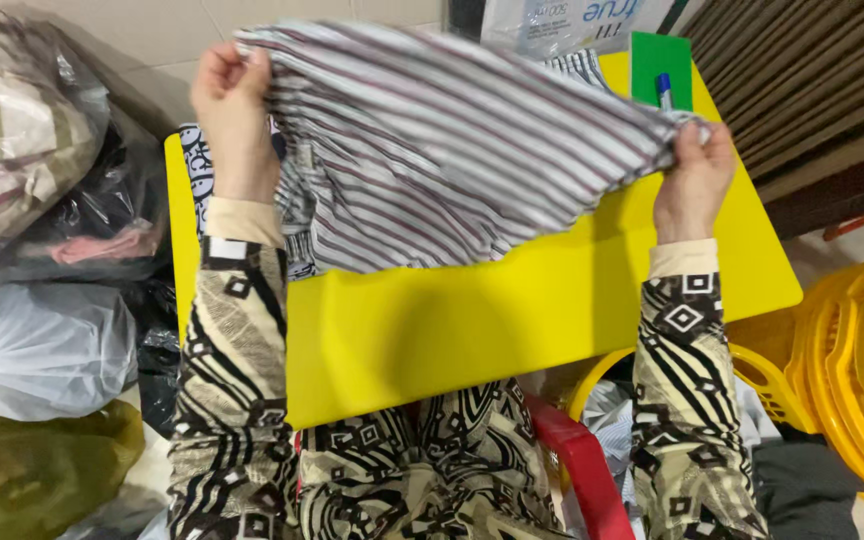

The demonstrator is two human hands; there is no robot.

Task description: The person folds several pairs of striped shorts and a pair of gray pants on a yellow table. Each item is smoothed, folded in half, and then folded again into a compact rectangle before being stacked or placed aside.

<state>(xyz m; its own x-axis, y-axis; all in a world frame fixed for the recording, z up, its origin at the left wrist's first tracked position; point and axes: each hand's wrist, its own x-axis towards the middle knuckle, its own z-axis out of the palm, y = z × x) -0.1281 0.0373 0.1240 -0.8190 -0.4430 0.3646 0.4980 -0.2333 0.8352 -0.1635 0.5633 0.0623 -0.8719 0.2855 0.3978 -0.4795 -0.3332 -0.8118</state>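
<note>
Fingers of L hand (227,95) & R hand (697,165) pinching striped cloth (452,140) over yellow table (452,330), green card (660,62) behind

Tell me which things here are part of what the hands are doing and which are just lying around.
In use:
striped garment, held up by the left hand and right hand
yellow table beneath it

Lying about:
green card with blue pen
plastic bags of clothes on the left
yellow baskets on the right
</note>
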